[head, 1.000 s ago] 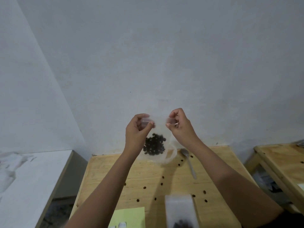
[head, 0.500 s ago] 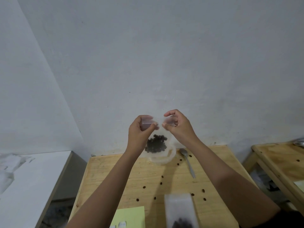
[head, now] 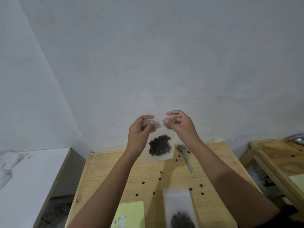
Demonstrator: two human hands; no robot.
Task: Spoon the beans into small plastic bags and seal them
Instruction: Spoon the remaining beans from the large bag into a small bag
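Note:
I hold a small clear plastic bag (head: pixel 158 157) up above the far end of the wooden table (head: pixel 105 171). Dark beans (head: pixel 159 145) fill its lower half. My left hand (head: pixel 139 132) pinches the bag's top left corner and my right hand (head: pixel 181 124) pinches the top right corner, fingertips close together along the top strip. A metal spoon (head: pixel 185 157) lies on the table just right of the bag. Another bag with beans (head: pixel 179 209) lies flat near the front edge.
Several loose beans (head: pixel 160 178) are scattered over the table. A yellow sheet with white labels (head: pixel 131 214) lies at the front left. A white surface (head: pixel 24 178) stands to the left, a second wooden table (head: pixel 279 155) with a metal bowl (head: pixel 297 139) to the right.
Both hands have drawn closer together along the bag's top edge and risen slightly; the bag now hangs flatter, facing me.

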